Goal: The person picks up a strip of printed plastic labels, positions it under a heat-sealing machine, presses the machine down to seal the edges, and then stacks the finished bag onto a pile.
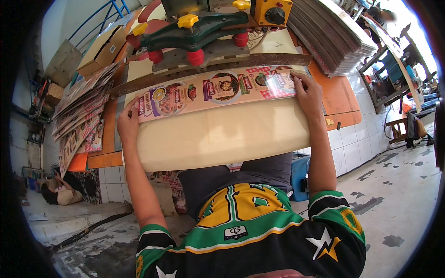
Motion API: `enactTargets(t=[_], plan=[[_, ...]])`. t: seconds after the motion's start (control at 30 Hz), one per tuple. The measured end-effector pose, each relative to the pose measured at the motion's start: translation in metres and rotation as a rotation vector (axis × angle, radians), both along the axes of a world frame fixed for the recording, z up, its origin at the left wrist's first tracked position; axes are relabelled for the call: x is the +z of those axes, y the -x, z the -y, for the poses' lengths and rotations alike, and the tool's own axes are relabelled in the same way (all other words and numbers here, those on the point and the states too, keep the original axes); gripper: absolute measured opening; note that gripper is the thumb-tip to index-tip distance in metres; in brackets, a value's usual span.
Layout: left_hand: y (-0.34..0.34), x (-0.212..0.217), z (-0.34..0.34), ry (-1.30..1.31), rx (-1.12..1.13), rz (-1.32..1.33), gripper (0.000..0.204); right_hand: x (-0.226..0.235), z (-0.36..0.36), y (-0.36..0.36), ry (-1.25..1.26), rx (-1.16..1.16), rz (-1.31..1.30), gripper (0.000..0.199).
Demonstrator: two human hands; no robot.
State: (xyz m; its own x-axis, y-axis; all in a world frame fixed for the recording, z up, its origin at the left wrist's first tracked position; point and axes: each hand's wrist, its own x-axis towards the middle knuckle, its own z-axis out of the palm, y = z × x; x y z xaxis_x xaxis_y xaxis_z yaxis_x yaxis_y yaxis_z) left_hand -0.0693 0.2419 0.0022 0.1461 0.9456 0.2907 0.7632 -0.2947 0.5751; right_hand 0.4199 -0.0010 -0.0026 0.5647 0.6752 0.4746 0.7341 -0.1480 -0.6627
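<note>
A long glossy printed strip [197, 95] with food pictures lies across a cream-coloured padded surface [222, 134] in front of me. My left hand [128, 119] grips the strip's left end, with its fingertips at the edge. At the right end, my right hand [307, 90] pinches the strip's upper corner between thumb and fingers. The strip's far edge runs close along a long dark metal bar [278, 59]. Beyond the bar stands a machine with a dark green clamp frame [199, 34], yellow knobs and red cylindrical feet.
Loose printed sheets [83, 111] are piled at the left, near an open cardboard box [103, 50]. A tall stack of flat sheets [331, 37] stands back right on the orange tabletop [340, 102]. A yellow control box [272, 13] has a black dial. Another person [62, 192] is at far left.
</note>
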Motion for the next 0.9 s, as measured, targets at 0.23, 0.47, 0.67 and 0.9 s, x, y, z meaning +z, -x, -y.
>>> enactTargets(t=[0.23,0.47,0.67,0.9], plan=[[0.0028,-0.004,-0.004,-0.026,-0.012,0.016,0.032,-0.0019,-0.0001,-0.0012,-0.068,0.025,0.061,0.023],[0.0008,-0.0019,-0.0018,-0.02,-0.016,0.022,0.033,0.0043,0.0012,0.0035,-0.075,0.012,-0.023,0.023],[0.0005,-0.0014,-0.001,-0.026,-0.027,0.029,0.032,0.0042,0.0007,0.0033,-0.079,0.006,-0.006,0.023],[-0.0006,0.0023,0.0007,0.007,-0.001,0.003,0.032,0.0065,0.0028,0.005,-0.085,0.015,-0.042,0.025]])
